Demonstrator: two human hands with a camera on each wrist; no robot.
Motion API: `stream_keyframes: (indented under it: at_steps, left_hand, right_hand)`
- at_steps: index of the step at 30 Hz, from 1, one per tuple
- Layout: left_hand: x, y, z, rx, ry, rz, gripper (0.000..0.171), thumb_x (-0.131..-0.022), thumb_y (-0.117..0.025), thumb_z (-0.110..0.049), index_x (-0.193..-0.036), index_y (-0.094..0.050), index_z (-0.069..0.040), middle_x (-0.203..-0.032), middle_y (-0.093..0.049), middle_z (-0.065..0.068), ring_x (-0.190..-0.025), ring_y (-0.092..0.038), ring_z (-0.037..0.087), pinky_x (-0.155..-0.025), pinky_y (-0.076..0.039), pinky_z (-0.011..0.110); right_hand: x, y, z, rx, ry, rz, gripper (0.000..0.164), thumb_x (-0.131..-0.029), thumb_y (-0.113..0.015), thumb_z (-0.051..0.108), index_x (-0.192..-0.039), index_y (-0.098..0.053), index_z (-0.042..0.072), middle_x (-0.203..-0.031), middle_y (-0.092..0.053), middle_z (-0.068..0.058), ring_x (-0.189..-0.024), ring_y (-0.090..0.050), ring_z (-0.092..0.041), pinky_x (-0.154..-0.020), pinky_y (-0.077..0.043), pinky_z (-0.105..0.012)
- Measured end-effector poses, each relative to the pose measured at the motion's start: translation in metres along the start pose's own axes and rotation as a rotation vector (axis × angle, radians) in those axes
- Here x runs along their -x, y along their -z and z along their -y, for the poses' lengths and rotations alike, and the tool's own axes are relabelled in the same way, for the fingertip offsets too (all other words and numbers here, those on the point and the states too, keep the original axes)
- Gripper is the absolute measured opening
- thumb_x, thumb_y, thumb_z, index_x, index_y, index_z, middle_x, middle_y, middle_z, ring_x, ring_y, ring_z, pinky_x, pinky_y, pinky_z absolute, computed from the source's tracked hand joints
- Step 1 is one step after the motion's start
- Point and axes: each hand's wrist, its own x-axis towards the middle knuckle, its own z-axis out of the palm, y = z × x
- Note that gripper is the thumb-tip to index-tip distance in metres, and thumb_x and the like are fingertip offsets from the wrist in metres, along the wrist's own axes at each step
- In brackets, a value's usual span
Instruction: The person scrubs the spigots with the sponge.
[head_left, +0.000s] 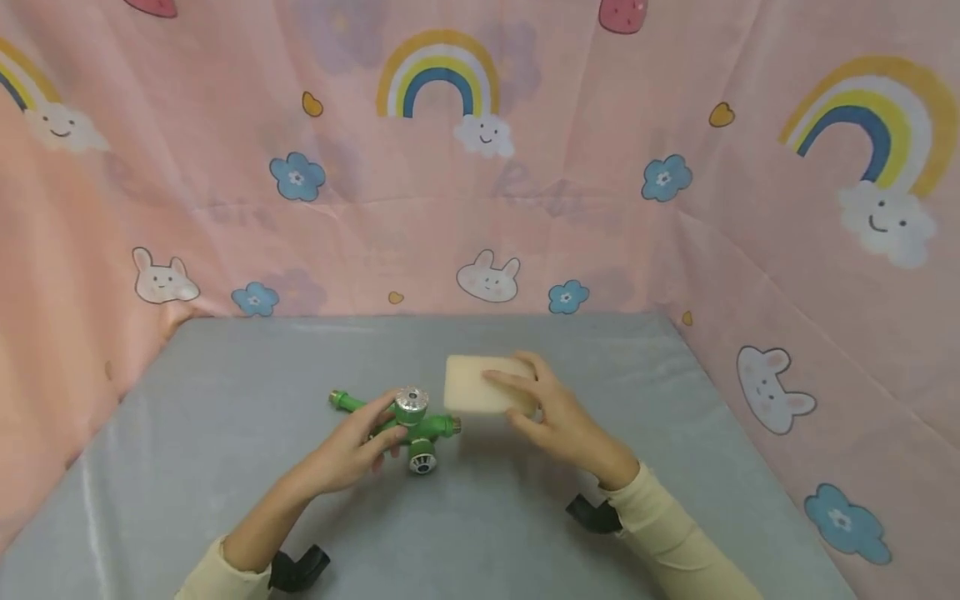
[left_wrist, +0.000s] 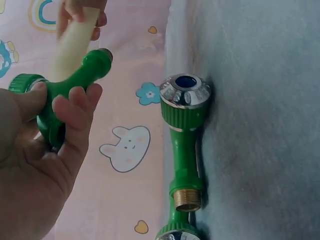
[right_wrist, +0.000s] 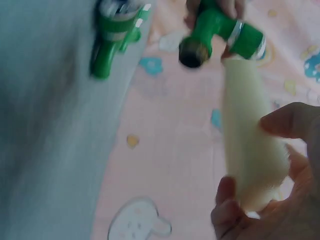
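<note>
My left hand (head_left: 348, 446) grips a green valve (left_wrist: 75, 82) with a ribbed round knob and a threaded brass end, its thumb and fingers curled round the body. Across from it my right hand (head_left: 558, 417) holds a cream sponge (head_left: 468, 385), a thick rectangular block, between thumb and fingers. In the right wrist view the sponge's far end comes right up by the valve's chrome-tipped knob. Beside the left hand, more green valves lie on the table; one (left_wrist: 184, 155) shows a chrome-capped knob and a brass thread. The left hand partly hides them in the head view.
A grey cloth (head_left: 225, 375) covers the table. Pink printed curtain (head_left: 562, 217) hangs along the back and both sides. Black curved pieces (head_left: 596, 514) sit at both wrists, by the cream sleeves.
</note>
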Motion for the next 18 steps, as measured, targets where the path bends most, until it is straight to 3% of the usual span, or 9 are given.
stream_keyframes:
  at_steps: [3, 6, 12, 15, 18]
  left_hand:
    - [0.0003, 0.0013, 0.0002, 0.103, -0.054, 0.026, 0.052, -0.107, -0.047, -0.009, -0.156, -0.031, -0.004, -0.109, -0.065, 0.026, -0.075, -0.06, 0.009, -0.056, -0.055, 0.031]
    - [-0.0007, 0.0046, -0.0019, 0.171, -0.088, 0.044, 0.049, -0.107, -0.046, -0.008, -0.155, -0.033, -0.001, -0.116, -0.063, 0.027, -0.082, -0.062, 0.008, -0.059, -0.055, 0.029]
    - [-0.0042, 0.0053, -0.0026, 0.127, -0.054, 0.038, 0.032, -0.106, -0.05, -0.01, -0.135, -0.058, 0.002, -0.096, -0.066, 0.024, -0.072, -0.059, 0.007, -0.059, -0.054, 0.03]
    - [-0.0034, 0.0052, -0.002, 0.114, -0.042, 0.026, 0.034, -0.105, -0.052, -0.009, -0.136, -0.059, 0.004, -0.09, -0.067, 0.024, -0.065, -0.056, 0.007, -0.057, -0.053, 0.03]
    - [-0.0011, 0.0059, -0.0013, 0.139, -0.06, 0.006, 0.035, -0.106, -0.051, -0.009, -0.136, -0.058, 0.006, -0.086, -0.067, 0.027, -0.065, -0.059, 0.009, -0.054, -0.053, 0.032]
  right_hand:
    - [-0.0006, -0.0045, 0.0047, -0.097, 0.058, 0.03, 0.052, -0.093, -0.065, 0.006, -0.143, -0.059, 0.019, -0.148, -0.04, -0.017, -0.122, -0.05, -0.033, -0.081, -0.052, -0.029]
    - [-0.0022, -0.0047, 0.0085, -0.152, 0.062, 0.071, 0.05, -0.095, -0.063, 0.006, -0.144, -0.058, 0.016, -0.149, -0.037, -0.018, -0.122, -0.048, -0.034, -0.082, -0.051, -0.027]
    - [-0.0019, 0.0027, 0.0066, -0.048, 0.0, 0.045, 0.051, -0.093, -0.064, 0.006, -0.142, -0.06, 0.019, -0.149, -0.039, -0.018, -0.119, -0.054, -0.033, -0.083, -0.052, -0.032]
    - [-0.0004, 0.0023, 0.0063, -0.023, 0.006, 0.013, 0.052, -0.091, -0.065, 0.006, -0.141, -0.062, 0.021, -0.148, -0.041, -0.016, -0.118, -0.055, -0.032, -0.082, -0.052, -0.03]
    - [-0.0003, 0.0012, 0.0072, -0.081, 0.022, 0.055, 0.052, -0.092, -0.064, 0.005, -0.142, -0.06, 0.021, -0.149, -0.039, -0.017, -0.115, -0.054, -0.031, -0.076, -0.054, -0.027]
